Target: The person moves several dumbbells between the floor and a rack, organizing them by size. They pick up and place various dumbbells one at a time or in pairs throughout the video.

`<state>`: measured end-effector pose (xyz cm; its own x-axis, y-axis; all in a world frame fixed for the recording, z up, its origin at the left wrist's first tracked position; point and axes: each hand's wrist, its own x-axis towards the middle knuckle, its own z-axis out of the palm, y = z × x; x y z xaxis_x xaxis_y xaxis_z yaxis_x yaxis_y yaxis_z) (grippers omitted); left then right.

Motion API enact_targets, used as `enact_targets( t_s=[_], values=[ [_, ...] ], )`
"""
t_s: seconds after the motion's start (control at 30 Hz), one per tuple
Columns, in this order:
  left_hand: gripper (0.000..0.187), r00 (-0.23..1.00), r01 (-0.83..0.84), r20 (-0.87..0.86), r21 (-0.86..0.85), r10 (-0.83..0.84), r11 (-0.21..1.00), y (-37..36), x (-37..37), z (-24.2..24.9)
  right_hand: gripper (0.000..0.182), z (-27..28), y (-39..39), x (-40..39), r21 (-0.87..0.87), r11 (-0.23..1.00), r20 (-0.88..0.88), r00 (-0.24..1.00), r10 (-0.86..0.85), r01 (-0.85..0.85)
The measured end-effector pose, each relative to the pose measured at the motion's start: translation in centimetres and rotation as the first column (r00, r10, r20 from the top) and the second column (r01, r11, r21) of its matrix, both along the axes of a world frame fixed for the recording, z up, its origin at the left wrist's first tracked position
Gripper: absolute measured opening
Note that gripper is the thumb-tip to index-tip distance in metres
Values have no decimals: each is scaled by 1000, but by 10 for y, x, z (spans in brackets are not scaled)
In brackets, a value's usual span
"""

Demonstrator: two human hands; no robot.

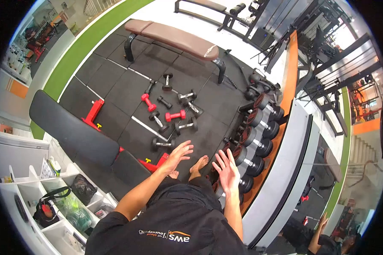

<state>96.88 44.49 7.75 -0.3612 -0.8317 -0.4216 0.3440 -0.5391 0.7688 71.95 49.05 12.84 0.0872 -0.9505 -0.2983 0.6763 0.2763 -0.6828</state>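
Observation:
Both hands are raised in front of my body, fingers spread, holding nothing. My left hand (178,157) is above the floor near the red frame of a black bench (78,131). My right hand (228,171), palm showing, is beside the rack of large dumbbells (247,160). Beyond the hands, several dumbbells lie scattered on the dark mat, among them a red one (175,115), another red one (148,102), a small black one (164,102) and a larger black one (163,143). My bare feet (199,163) show below the hands.
A brown flat bench (174,37) stands across the mat. White cubbies (59,227) with bags are at the lower left. A mirror on the right reflects the room and a person's raised hand. Loose metal bars (149,128) lie on the mat.

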Motion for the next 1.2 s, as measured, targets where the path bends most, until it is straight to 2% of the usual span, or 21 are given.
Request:
enact_targets(
  t_s=[0.13, 0.23, 0.37, 0.5, 0.8, 1.0, 1.2],
  values=[
    [69, 1000, -8, 26, 21, 7, 1000, -41, -52, 3, 77, 1, -40, -62, -24, 1000, 26, 1000, -5, 6],
    [70, 999, 28, 25, -32, -27, 999, -75, -92, 9, 76, 6, -72, -105, -36, 998, 44, 998, -40, 42],
    [70, 999, 40, 20, -35, -39, 999, -110, -128, 21, 75, 7, -112, -144, -36, 999, 8, 999, -32, 32],
    [70, 999, 34, -4, -1, -34, 999, -144, -151, 11, 77, 8, -162, -163, -17, 1000, 11, 1000, 11, -11],
    [68, 990, -140, -28, 24, 141, 990, -277, -174, -16, 76, 9, -336, -170, -13, 976, -59, 974, 217, -219],
    [68, 968, -252, -14, -28, 251, 967, -389, -146, 12, 73, 17, -463, -139, 7, 896, -80, 893, 443, -444],
    [62, 912, -411, -18, -15, 411, 912, -450, -121, 17, 71, 21, -560, -113, -6, 861, -9, 861, 508, -508]
  ],
)
